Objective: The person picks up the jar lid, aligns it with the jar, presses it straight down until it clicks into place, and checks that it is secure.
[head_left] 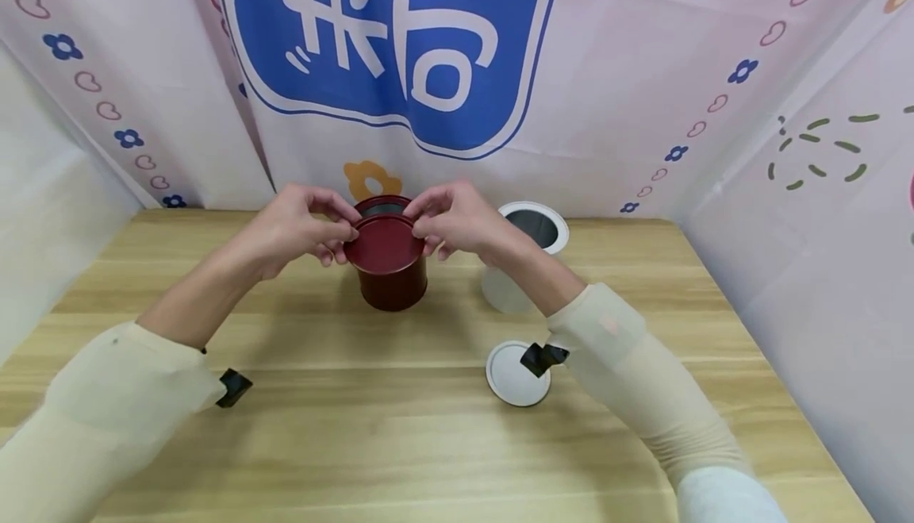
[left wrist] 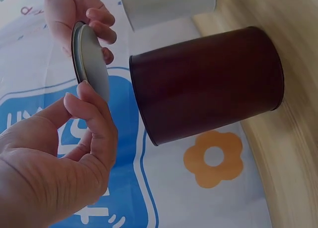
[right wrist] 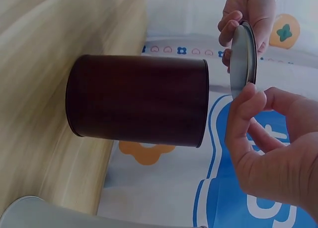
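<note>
A dark red can (head_left: 393,291) stands upright on the table, its top uncovered and its inside partly showing. Just above its rim, both hands hold a round red lid (head_left: 385,245) by opposite edges. My left hand (head_left: 296,225) pinches the lid's left edge between thumb and fingers; my right hand (head_left: 457,220) pinches the right edge the same way. The wrist views show a gap between the lid (left wrist: 94,59) and the can (left wrist: 208,84). From the side, the lid (right wrist: 242,59) shows a pale metal underside facing the can (right wrist: 139,99).
A white can (head_left: 500,291), uncovered at the top, stands right of the red can, partly behind my right forearm. Its round white lid (head_left: 508,372) lies nearer on the wooden table (head_left: 357,428). A printed cloth (head_left: 614,110) hangs behind the table.
</note>
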The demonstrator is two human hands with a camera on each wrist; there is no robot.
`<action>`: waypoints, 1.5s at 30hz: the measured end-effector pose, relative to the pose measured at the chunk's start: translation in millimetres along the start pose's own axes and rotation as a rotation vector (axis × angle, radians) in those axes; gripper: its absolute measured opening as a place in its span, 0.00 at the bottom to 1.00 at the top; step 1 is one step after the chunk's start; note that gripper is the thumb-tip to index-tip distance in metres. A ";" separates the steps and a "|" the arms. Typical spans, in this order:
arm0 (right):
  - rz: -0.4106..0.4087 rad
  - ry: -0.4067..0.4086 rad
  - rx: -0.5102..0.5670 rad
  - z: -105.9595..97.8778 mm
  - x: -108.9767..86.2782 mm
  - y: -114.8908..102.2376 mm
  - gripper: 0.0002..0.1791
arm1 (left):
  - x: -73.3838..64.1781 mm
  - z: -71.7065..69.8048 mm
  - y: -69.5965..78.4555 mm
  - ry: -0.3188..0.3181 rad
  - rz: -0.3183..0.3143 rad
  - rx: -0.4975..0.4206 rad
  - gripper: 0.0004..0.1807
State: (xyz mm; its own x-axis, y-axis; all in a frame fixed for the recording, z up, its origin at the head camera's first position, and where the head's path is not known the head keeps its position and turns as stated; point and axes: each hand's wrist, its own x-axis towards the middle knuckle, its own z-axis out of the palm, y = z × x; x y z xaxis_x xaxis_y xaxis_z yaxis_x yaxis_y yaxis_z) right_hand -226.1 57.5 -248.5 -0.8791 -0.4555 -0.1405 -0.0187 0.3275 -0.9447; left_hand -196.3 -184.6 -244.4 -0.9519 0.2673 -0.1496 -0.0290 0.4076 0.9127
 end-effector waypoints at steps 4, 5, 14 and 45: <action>0.011 0.019 -0.017 -1.2 5.6 0.9 0.10 | 6.9 -1.2 -1.4 0.003 -0.012 -0.008 0.15; 0.012 0.023 -0.021 -1.6 7.1 1.0 0.10 | 8.6 -1.7 -1.6 0.006 -0.014 -0.006 0.15; 0.006 0.059 -0.044 -4.5 23.8 -0.8 0.10 | 23.2 -7.3 -1.2 0.053 -0.034 0.005 0.17; -0.116 0.185 -0.341 2.5 52.6 6.3 0.06 | 45.3 -6.7 -7.4 0.155 0.046 0.185 0.13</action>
State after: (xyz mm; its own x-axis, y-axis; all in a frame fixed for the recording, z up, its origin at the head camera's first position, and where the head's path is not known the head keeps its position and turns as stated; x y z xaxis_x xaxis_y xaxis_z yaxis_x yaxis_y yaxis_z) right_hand -271.2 33.6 -262.5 -0.9320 -0.3593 0.0467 -0.2527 0.5522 -0.7945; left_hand -241.3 -181.3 -255.5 -0.9868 0.1576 -0.0361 0.0583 0.5551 0.8297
